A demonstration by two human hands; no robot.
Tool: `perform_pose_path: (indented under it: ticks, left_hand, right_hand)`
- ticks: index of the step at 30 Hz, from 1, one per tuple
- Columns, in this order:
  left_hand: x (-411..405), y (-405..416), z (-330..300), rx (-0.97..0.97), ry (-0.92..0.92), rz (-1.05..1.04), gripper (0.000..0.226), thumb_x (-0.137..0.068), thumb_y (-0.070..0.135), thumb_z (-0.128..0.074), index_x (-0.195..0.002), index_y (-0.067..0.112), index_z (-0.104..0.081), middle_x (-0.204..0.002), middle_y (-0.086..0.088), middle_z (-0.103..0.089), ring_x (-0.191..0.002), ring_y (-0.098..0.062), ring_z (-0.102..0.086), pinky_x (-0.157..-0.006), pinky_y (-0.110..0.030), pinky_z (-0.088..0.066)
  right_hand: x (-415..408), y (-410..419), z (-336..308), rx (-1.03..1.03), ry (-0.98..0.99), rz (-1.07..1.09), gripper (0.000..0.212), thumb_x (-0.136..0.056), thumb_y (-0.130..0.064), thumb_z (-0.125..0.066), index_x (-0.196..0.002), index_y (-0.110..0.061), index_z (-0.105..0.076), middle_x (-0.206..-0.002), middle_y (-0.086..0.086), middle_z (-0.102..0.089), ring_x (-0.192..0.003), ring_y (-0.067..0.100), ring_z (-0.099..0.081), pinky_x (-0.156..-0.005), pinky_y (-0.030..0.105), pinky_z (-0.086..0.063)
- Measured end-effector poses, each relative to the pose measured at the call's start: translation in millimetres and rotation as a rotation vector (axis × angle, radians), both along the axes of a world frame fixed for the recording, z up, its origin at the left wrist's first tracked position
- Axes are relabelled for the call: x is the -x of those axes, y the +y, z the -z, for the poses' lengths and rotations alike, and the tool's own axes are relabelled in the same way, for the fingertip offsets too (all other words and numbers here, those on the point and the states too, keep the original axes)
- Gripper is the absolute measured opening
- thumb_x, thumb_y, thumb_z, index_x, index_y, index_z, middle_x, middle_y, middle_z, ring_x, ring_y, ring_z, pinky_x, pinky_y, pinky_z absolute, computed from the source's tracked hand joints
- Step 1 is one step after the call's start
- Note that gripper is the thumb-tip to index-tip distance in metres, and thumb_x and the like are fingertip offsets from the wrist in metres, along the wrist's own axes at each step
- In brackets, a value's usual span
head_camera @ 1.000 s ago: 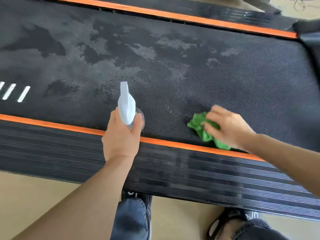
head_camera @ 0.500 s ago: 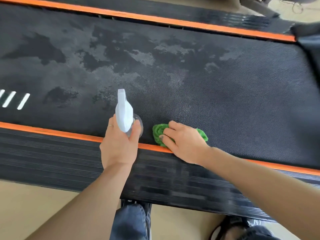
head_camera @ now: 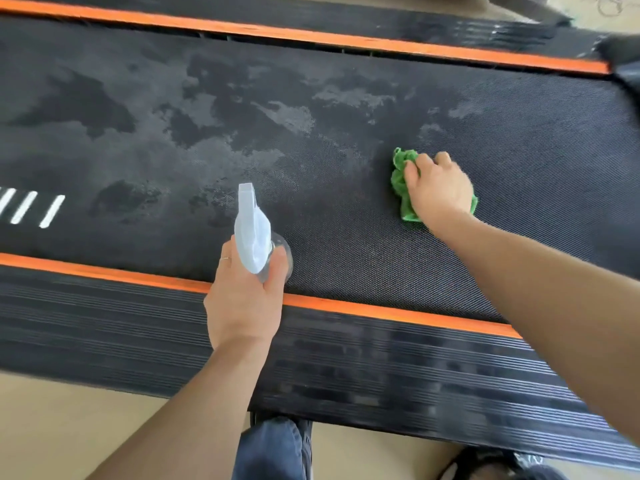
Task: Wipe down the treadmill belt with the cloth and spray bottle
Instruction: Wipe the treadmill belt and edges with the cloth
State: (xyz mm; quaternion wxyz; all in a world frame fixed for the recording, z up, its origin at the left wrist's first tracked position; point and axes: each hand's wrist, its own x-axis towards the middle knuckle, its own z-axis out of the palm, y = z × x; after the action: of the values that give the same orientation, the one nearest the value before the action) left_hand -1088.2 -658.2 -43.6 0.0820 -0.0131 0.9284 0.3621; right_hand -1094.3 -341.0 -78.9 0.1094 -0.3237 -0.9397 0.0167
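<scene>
The black textured treadmill belt (head_camera: 519,161) runs across the view, blotched with grey damp patches on its left and middle. My right hand (head_camera: 438,188) holds a crumpled green cloth (head_camera: 399,181) down on the belt, right of centre, fingers curled over it. My left hand (head_camera: 242,299) grips a clear spray bottle with a white trigger head (head_camera: 252,233) above the belt's near edge, the nozzle pointing away from me.
Orange strips border the belt on the near side (head_camera: 381,311) and the far side (head_camera: 311,36). A ribbed black side rail (head_camera: 104,327) lies in front of me. White dashes (head_camera: 31,207) mark the belt at far left. Beige floor and my feet sit below.
My right hand slid the cloth left along the near edge, then swept it right and farther out onto the belt. The left hand with the bottle stayed nearly still.
</scene>
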Motion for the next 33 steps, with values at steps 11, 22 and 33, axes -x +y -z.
perform_pose_path:
  ticks: [11, 22, 33]
  left_hand:
    - [0, -1, -5, -0.01, -0.03, 0.024, 0.054, -0.103, 0.052, -0.053, -0.148, 0.023, -0.045, -0.137, -0.003, -0.062, -0.115, -0.04, -0.06, -0.096, -0.048, -0.047]
    - [1, -1, -2, -0.049, 0.01, 0.019, 0.046, -0.101, 0.053, -0.053, -0.136, 0.023, -0.051, -0.125, 0.002, -0.062, -0.092, -0.02, -0.045, -0.085, -0.036, -0.037]
    - [0, 0, -8, -0.031, -0.015, 0.038, 0.046, -0.101, 0.053, -0.052, -0.134, 0.022, -0.05, -0.128, -0.001, -0.062, -0.11, -0.038, -0.06, -0.087, -0.044, -0.044]
  right_hand:
    - [-84, -118, -13, 0.174, -0.119, -0.611, 0.046, -0.096, -0.05, -0.031, -0.08, -0.022, -0.063, -0.081, -0.005, -0.059, -0.068, 0.028, -0.062, -0.051, 0.031, -0.041]
    - [14, -17, -11, 0.19, -0.056, 0.009, 0.046, -0.103, -0.041, -0.03, -0.106, -0.01, -0.064, -0.112, 0.014, -0.057, -0.102, 0.037, -0.056, -0.078, 0.041, -0.044]
    - [-72, -133, -25, 0.343, -0.223, -0.648, 0.056, -0.09, -0.057, -0.017, -0.082, -0.021, -0.059, -0.089, -0.005, -0.059, -0.087, 0.024, -0.061, -0.063, 0.035, -0.047]
